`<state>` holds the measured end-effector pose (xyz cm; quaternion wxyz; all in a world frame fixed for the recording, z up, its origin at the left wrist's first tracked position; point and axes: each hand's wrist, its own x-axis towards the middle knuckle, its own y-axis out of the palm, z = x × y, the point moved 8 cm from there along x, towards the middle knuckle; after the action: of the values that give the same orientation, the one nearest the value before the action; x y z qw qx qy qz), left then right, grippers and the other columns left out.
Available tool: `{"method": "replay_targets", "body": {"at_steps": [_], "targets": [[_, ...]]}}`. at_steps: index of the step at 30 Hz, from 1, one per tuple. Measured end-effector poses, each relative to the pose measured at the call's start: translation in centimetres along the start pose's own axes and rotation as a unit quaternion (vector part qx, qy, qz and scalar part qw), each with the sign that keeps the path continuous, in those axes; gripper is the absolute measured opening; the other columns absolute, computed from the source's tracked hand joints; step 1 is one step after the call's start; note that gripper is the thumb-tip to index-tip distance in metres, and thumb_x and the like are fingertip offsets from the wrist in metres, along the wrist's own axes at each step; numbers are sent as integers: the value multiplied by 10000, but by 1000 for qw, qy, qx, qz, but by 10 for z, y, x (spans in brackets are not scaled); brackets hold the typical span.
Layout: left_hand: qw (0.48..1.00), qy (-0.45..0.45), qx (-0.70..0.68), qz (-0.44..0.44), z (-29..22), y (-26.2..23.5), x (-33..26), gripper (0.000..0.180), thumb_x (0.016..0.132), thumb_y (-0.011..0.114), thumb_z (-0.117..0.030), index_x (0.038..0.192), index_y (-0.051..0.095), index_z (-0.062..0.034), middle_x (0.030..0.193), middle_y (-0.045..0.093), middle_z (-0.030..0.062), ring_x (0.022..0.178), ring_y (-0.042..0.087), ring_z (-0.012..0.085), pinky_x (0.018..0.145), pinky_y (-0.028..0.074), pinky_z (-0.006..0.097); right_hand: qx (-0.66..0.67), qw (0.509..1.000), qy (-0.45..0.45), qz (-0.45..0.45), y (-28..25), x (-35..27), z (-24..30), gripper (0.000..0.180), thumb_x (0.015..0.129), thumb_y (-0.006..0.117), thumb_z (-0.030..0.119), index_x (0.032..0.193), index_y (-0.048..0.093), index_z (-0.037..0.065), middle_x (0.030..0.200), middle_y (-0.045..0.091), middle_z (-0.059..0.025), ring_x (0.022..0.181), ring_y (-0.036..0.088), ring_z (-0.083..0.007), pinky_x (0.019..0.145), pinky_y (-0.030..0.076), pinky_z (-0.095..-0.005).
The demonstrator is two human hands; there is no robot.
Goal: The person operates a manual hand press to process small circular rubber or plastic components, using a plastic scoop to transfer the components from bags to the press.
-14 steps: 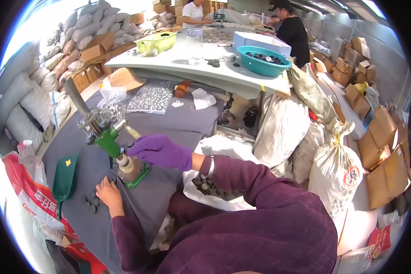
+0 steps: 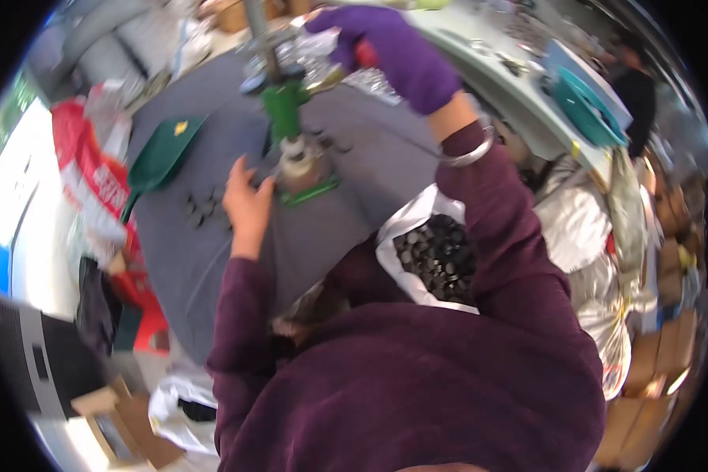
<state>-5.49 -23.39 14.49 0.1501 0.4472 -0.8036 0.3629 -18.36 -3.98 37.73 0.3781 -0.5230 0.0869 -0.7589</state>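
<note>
Because the picture is blurred by motion, small details are hard to read, and the top of the green press [image 2: 285, 106] is cut by the rim. Its lever handle is almost fully hidden inside the right hand [image 2: 393, 51], which wears a purple glove and has its fingers closed around a red grip. The press stands upright on the grey table [image 2: 322, 228], with its long axis running from the base up toward the top edge. The left hand [image 2: 248, 206] is bare, and its fingers are loosely spread and rest just beside the round base part of the press; it grips nothing that can be seen. Small dark pieces [image 2: 200, 208] lie just left of these fingers. Below the right forearm, a white bag [image 2: 405, 236] holds dark round caps [image 2: 440, 256].
</note>
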Motion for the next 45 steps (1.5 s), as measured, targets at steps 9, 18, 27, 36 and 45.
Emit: {"method": "replay_targets", "body": {"at_steps": [9,18,27,36,45], "targets": [[998,-17,24,47,-11,37,1,714,705,751,-121,1312,395,0,1048,669,116,1050,563,294,919,403,413,114,985,127,-19,14,8,14,294,930,437,161,986,655,-28,602,541,-35,552,515,-105,534,416,-238],[996,-80,-32,6,-36,52,16,625,711,713,-89,1276,445,-71,1029,644,201,920,639,388,777,505,437,80,995,65,0,14,-59,3,338,964,416,160,1232,546,0,1124,589,-149,929,574,-192,890,477,-321],[999,21,21,32,20,46,36,564,728,616,20,1276,486,-10,1187,592,184,1129,542,306,941,422,426,154,977,85,-118,67,-140,-23,195,851,633,42,1038,688,49,1110,609,-77,921,602,-141,759,510,-287],[921,57,323,209,62,60,34,304,924,451,-273,1125,633,-138,1155,636,56,1071,569,295,910,390,514,231,958,105,-134,63,-133,-7,201,847,621,8,1040,674,24,1021,631,-83,864,606,-119,724,507,-277],[924,122,304,196,56,38,8,301,905,503,-242,1140,605,-84,1201,612,70,1134,542,291,995,343,519,213,960,149,-102,53,-103,-8,171,888,600,81,1035,675,38,909,669,-40,744,598,-69,660,499,-237]]}}
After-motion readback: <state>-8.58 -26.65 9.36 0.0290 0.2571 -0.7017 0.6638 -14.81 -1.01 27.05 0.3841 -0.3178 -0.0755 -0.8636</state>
